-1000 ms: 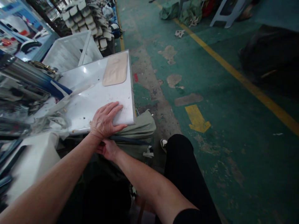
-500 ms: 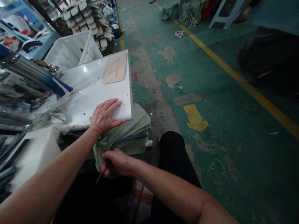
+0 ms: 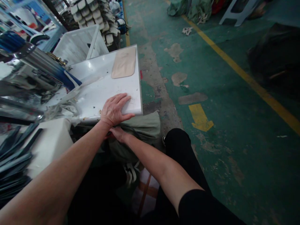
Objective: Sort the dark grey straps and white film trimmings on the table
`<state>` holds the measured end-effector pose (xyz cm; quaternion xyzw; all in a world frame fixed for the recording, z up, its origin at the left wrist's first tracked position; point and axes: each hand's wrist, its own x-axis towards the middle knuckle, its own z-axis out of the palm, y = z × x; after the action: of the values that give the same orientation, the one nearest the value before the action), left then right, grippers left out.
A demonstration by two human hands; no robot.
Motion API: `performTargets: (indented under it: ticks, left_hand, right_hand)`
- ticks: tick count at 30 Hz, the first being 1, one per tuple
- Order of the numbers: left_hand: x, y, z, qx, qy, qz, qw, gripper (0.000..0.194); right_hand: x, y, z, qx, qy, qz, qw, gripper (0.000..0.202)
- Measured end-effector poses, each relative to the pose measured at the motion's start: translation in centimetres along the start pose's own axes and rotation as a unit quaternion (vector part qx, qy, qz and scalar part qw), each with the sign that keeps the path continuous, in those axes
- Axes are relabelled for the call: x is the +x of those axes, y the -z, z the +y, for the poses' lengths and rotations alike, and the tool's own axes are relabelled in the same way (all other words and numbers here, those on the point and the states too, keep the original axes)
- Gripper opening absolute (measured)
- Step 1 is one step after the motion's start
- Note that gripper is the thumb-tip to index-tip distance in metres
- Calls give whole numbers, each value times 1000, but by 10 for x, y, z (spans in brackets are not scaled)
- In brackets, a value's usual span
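Observation:
My left hand (image 3: 114,109) lies spread on the front corner of a white table (image 3: 105,75), holding nothing. Below the table edge, my right hand (image 3: 117,133) reaches to a green cloth sack (image 3: 147,125); its fingers are mostly hidden behind my left wrist and in shadow, so what they hold cannot be made out. Toward the table's far right corner lies a beige rounded pad (image 3: 124,62).
A metal machine cylinder (image 3: 39,59) stands on the left, with a white bin (image 3: 77,42) behind the table. Dark strips (image 3: 18,156) lie on a white block at lower left. A grey stool (image 3: 239,11) is at the upper right.
My right hand has moved up and forward, under the table edge beside my left wrist. The dark strip it held is no longer clearly visible. The whole view has shifted slightly.

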<state>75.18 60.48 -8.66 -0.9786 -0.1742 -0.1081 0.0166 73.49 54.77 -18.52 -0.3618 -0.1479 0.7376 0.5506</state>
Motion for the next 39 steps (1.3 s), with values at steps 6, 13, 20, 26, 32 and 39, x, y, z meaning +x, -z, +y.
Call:
performTargets:
  ticks: [6,13,20,26,32,39]
  left_hand:
    - [-1,-1,-1,-1,2,10,1000,83]
    - [-1,-1,-2,-6,11,-1,1000,86]
    - [-1,1,-1,-5,6,3,1000,83]
    - [-2,0,-2,-5,7,12,1000,83]
    - [-2,-1,-3,-11,7,7,1000,85]
    - [-2,-2,-4,-28,11,7,1000,86]
  right_hand:
    - [4,17,30,3,-42,-4,999,26]
    - [-23,-6,30,23,-53,-111,992,32]
    - [-83,-24,-9,-33,-66,-278,958,39]
    - [-70,-13,-8,-136,-78,-282,947,41]
    - [-27,-15,23,-186,-89,-161,965,39]
    - [-30,7,35,-203,-159,-66,964,25]
